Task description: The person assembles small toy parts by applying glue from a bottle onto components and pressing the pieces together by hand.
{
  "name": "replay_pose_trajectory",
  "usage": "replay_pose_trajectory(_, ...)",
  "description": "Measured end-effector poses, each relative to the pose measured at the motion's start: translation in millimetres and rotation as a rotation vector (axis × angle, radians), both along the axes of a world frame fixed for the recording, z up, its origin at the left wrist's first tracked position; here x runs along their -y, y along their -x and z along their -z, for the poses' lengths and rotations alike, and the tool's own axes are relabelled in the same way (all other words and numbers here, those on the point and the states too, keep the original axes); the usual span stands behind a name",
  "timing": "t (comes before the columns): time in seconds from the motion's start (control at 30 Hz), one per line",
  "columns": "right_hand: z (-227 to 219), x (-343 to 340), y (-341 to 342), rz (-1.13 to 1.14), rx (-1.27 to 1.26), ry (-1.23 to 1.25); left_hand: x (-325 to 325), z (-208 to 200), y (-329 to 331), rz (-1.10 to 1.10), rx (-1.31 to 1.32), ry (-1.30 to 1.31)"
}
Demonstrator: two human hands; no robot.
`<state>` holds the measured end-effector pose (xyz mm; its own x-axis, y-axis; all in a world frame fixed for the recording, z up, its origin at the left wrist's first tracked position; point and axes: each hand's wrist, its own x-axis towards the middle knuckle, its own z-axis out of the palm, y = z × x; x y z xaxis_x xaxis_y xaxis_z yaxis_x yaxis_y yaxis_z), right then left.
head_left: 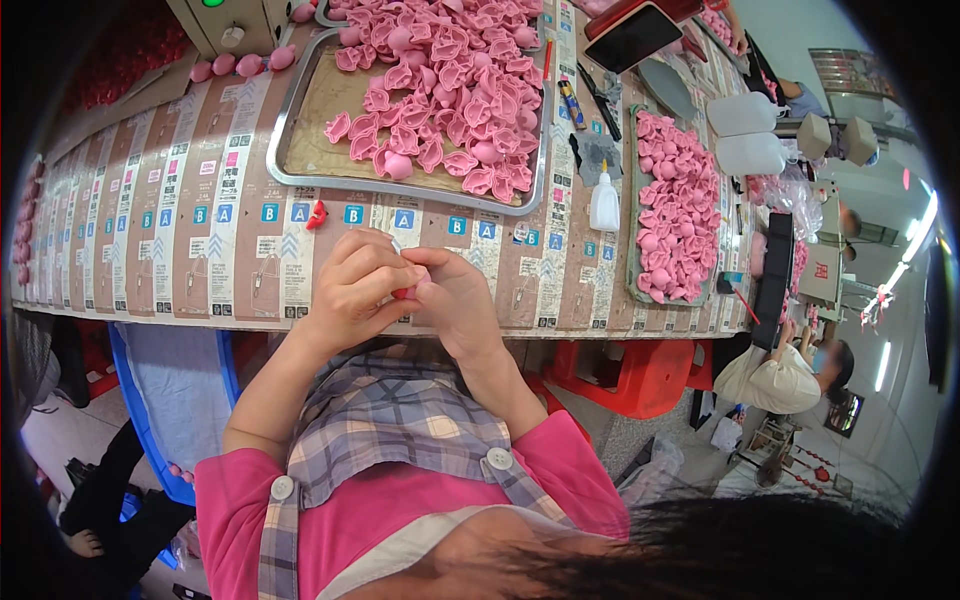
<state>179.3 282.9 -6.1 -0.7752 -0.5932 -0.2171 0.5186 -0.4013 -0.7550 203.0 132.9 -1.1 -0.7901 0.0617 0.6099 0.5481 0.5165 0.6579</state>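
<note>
Just over the table's near edge, my left hand (350, 285) and my right hand (455, 300) meet with their fingers closed together. Between the fingertips is a small pink plastic piece (420, 282) with a bit of red showing; most of it is covered by the fingers. Something thin and white also shows at the left fingertips. Beyond my hands lies a metal tray (400, 187) lined with brown paper, heaped with pink shell-shaped plastic pieces (440, 90). A small red piece (317, 215) rests on the table between the tray and my left hand.
Right of the tray stands a white squeeze bottle (604, 205), near a marker pen (572, 104). A second tray (634, 240) holds more pink pieces. Rounded pink pieces (250, 66) line the machine's base (225, 25). A phone (632, 38) is at the back; red stools (630, 380) stand below.
</note>
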Motion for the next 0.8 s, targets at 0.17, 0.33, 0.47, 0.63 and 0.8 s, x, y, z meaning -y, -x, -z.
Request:
replay_pose_trajectory(0.17,-4.0,3.0,-0.3,0.0,0.087,0.067,0.8,1.8,0.4,-0.002,-0.002,-0.002)
replay_pose_trajectory(0.33,-5.2,4.7,-0.1,-0.009,0.148,0.057,3.3,3.0,0.8,0.019,0.035,-0.11)
replay_pose_trajectory(0.47,0.8,2.0,2.3,-0.057,0.167,0.088,4.3,7.1,-0.9,0.029,0.085,-0.197)
replay_pose_trajectory(0.63,-8.5,8.4,2.1,0.033,-0.05,-0.052,2.8,19.0,-5.2,0.059,0.292,-0.488)
replay_pose_trajectory(0.8,-19.7,5.3,18.1,0.177,-0.873,-0.626,15.8,4.0,-3.7,0.013,0.273,-0.234)
